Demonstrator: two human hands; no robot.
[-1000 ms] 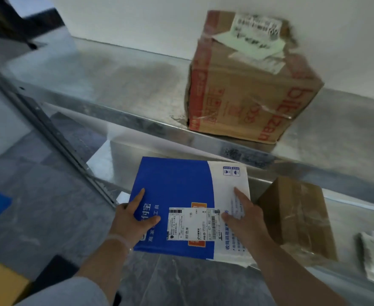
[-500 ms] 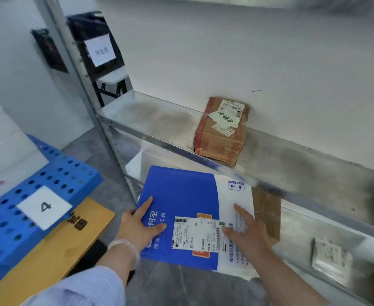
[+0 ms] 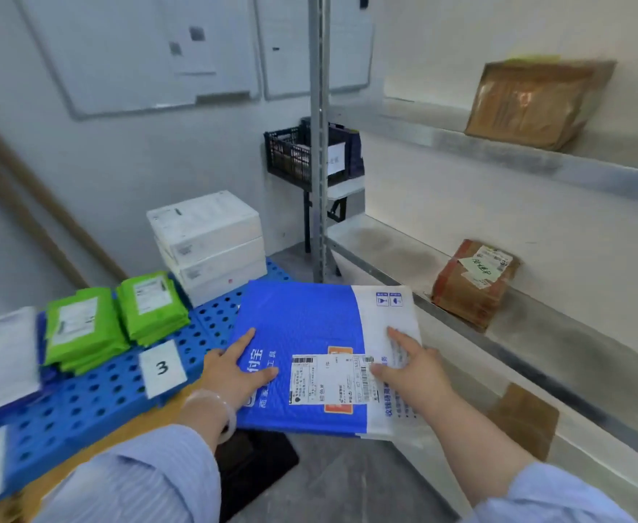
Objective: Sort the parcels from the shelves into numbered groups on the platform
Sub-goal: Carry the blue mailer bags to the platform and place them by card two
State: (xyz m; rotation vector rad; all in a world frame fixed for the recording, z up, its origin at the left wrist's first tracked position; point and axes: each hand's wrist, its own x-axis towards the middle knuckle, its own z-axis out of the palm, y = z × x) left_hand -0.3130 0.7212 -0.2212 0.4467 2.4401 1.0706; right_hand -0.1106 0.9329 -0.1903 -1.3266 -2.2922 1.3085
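Both gripping the blue mailer [image 3: 302,322] at centre frame, the left hand [image 3: 234,375] and right hand [image 3: 411,375] are best carrying it level toward its matching number on the platform [image 3: 95,390] at lower left.

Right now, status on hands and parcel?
Left hand and right hand grip the blue mailer. Held beside the blue platform, near card 3. Nothing blocks the way.
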